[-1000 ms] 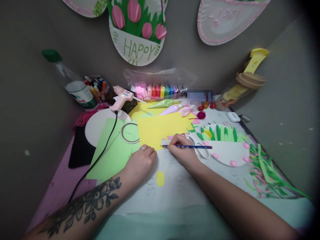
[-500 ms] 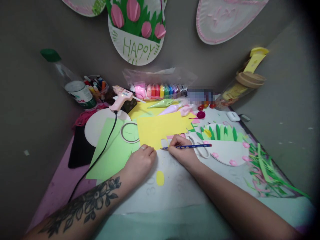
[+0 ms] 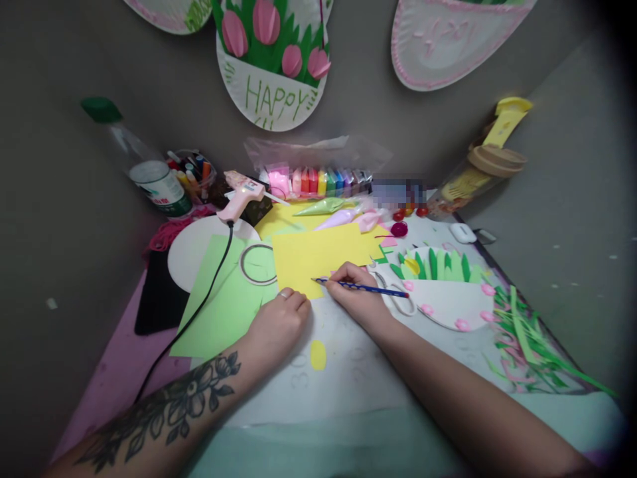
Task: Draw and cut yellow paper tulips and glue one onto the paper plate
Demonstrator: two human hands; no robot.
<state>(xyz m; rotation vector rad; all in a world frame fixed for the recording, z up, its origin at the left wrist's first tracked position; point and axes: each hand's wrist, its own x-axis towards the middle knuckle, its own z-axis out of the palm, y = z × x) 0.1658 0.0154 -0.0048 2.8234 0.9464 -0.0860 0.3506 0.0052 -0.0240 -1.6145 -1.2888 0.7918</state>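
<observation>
A blue pencil (image 3: 368, 288) is pinched in my right hand (image 3: 351, 289), its tip over the lower part of a yellow paper sheet (image 3: 318, 249). My left hand (image 3: 286, 318), a ring on one finger, rests with curled fingers on the sheet's lower left corner and holds it down. The sheet's right and lower edges have cut-outs. Below the hands lies a small rounded yellow paper piece (image 3: 318, 355). White-handled scissors (image 3: 398, 292) lie just right of my right hand, partly hidden by it.
Left are green paper (image 3: 213, 312), a tape roll (image 3: 243, 265) and a pink glue gun (image 3: 243, 199) with its cord. Right are a decorated paper plate (image 3: 452, 302) and paper scraps (image 3: 532, 352). Clay packs (image 3: 323, 182), a bottle (image 3: 154, 186) and a cup (image 3: 468, 176) stand behind.
My right hand has shifted slightly left and up, carrying the pencil tip from the sheet's lower edge onto its yellow surface. My left hand stays nearly in place.
</observation>
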